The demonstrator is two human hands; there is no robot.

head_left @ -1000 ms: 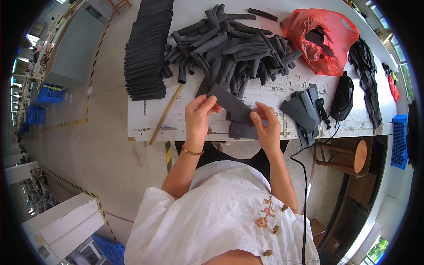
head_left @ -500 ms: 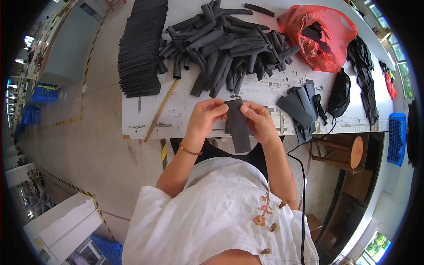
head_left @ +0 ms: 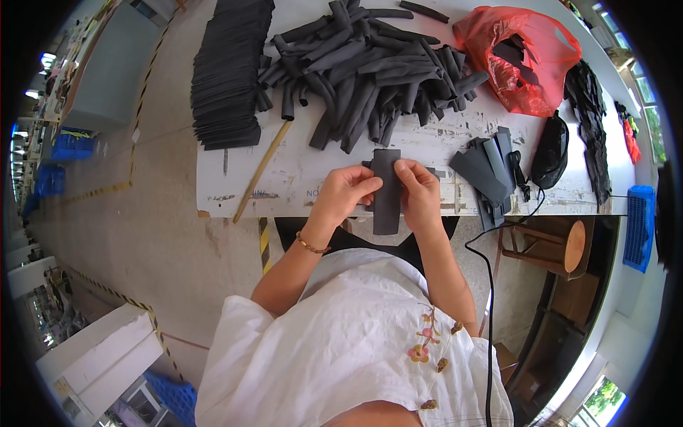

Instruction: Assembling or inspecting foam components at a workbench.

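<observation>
A flat dark grey strip of sheet material (head_left: pixel 387 196) hangs over the table's front edge, held upright between my two hands. My left hand (head_left: pixel 350 191) is closed, its thumb and fingers pinching the strip's left edge. On the opposite side, near the top, the thumb and fingers of my right hand (head_left: pixel 420 191) grip the right edge. Another dark piece partly shows behind the strip and my fingers; its shape is mostly hidden. Beyond my hands lies a large heap of dark grey rolled tubes (head_left: pixel 363 78).
A tall stack of dark strips (head_left: pixel 226 78) stands at the far left, near a wooden stick (head_left: pixel 263 171). To the right are loose grey strips (head_left: pixel 482 174), a red plastic bag (head_left: pixel 519 60), a black pouch (head_left: pixel 551 153) and a black cable (head_left: pixel 489 285). A wooden stool (head_left: pixel 575 245) stands below.
The strip has shifted slightly right and up in the picture and stands straighter. Both hands moved with it, and my left thumb now sits lower on its left edge.
</observation>
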